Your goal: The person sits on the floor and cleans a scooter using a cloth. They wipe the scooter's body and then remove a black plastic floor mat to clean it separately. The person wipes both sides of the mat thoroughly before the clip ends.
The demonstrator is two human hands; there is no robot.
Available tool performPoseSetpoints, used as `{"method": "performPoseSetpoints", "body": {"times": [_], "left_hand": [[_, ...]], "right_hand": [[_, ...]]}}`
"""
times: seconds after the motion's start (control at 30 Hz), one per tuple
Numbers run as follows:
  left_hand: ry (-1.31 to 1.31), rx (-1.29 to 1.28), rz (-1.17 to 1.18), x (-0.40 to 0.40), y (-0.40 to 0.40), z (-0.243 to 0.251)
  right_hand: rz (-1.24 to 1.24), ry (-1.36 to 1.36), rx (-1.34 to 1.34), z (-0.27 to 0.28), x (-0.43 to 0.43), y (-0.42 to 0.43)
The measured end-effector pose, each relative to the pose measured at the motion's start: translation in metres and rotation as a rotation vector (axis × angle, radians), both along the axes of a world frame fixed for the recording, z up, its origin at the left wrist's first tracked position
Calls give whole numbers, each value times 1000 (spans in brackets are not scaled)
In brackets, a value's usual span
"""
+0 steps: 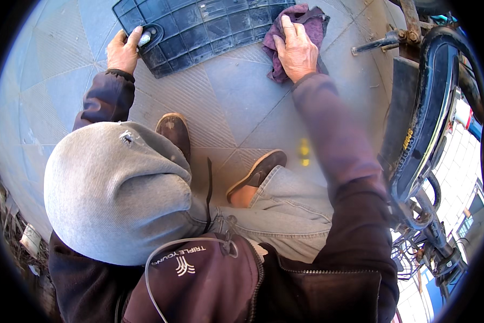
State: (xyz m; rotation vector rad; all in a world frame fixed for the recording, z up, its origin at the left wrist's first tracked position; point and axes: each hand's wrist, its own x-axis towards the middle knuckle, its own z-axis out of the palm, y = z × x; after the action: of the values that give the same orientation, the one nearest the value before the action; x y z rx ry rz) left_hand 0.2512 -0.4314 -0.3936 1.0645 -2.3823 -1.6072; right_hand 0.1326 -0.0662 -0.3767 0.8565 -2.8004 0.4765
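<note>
A dark plastic panel with a ribbed grid [209, 30] lies in front of me on the tiled ground, its upper edge cut off by the view. My left hand [123, 50] grips its left end, thumb by a rounded recess [155, 34] that has a small whitish piece [144, 39] in it. At the right end, my right hand [296, 50] holds a crumpled purple cloth [276, 64] against the panel's edge. The cloth's far part spreads beyond my fingers, and the hand hides some of it.
On the right stands a bicycle or similar cycle, with a dark fender [423, 121] and a metal lever [375, 43] jutting toward me. Patterned floor tiles [242, 97] extend around my shoes [175, 133]. Dry plant debris [8, 218] and a whitish container [31, 240] lie at far left.
</note>
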Motion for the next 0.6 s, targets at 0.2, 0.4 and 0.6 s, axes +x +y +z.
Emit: {"method": "performPoseSetpoints", "body": {"times": [0.2, 0.4, 0.6], "left_hand": [[72, 91, 41, -3, 4, 0], [57, 69, 35, -3, 12, 14], [108, 29, 1, -2, 13, 17]], "right_hand": [[180, -17, 68, -11, -2, 11], [133, -38, 162, -12, 8, 18], [-64, 9, 138, -13, -13, 42]]}}
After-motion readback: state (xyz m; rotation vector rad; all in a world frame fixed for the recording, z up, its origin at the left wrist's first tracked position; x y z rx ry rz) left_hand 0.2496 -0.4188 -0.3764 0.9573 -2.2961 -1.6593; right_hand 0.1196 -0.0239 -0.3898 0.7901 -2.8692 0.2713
